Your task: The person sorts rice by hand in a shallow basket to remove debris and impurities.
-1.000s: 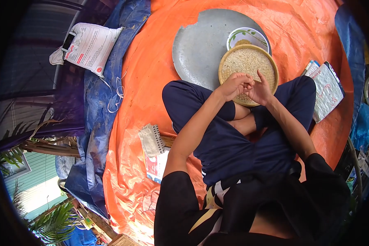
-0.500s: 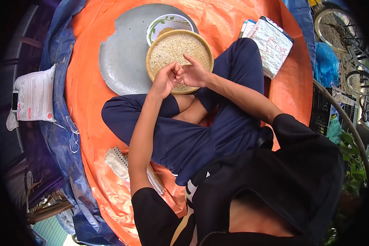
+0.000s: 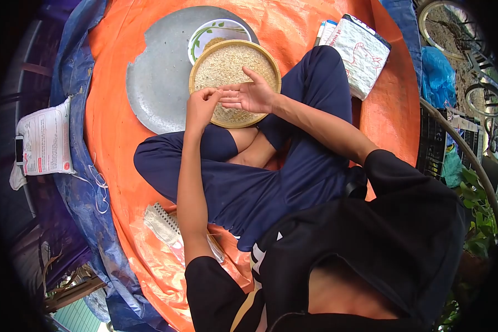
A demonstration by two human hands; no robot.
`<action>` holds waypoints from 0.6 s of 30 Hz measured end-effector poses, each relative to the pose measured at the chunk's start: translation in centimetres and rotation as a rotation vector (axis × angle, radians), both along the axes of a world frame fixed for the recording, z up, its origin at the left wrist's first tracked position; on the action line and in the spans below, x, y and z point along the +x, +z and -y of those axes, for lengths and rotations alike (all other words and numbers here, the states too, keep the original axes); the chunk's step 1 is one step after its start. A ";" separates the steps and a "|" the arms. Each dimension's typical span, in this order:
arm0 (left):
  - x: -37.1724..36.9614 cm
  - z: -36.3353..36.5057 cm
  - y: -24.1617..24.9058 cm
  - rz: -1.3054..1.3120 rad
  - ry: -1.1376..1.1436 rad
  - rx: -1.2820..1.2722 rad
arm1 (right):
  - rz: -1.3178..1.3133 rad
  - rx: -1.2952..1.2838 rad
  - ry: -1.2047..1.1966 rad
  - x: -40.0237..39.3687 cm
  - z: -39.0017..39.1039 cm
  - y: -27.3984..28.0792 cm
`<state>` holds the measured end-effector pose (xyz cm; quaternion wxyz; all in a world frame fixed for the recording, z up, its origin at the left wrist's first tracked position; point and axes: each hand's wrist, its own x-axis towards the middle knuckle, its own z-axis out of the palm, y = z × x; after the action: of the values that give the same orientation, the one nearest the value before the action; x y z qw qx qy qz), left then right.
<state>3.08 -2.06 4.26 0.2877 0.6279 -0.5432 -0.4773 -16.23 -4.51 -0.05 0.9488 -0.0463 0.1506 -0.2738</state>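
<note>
Orange tarp (image 3: pixel 387 105) over blue sheeting (image 3: pixel 74 83) — printed sack (image 3: pixel 44 138), silver bag (image 3: pixel 362 52), notebook (image 3: pixel 163 224).

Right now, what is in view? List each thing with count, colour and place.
woven tray of grain: one, tan, on the metal tray, before the crossed legs
metal tray: one, grey, on the tarp
bowl: one, white with green leaves, behind the woven tray
tarp: one, orange
printed sack: one, white, far left
foil bag: one, silvery, by the knee
left hand: fingers pinched, over the woven tray's edge
right hand: open, over the grain
</note>
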 end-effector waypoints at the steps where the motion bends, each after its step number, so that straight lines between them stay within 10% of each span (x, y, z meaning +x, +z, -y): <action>1: -0.2 -0.1 0.4 0.065 -0.016 -0.010 | -0.004 -0.009 0.000 0.0 0.0 -0.2; 18: -1.7 -0.8 1.0 0.622 -0.458 -0.510 | 0.098 0.020 0.119 -0.2 -0.1 -1.9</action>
<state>1.35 -1.28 5.26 0.1437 0.5143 -0.8285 -0.1688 -16.38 -4.45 -1.99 0.9700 -0.0321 0.1039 -0.2174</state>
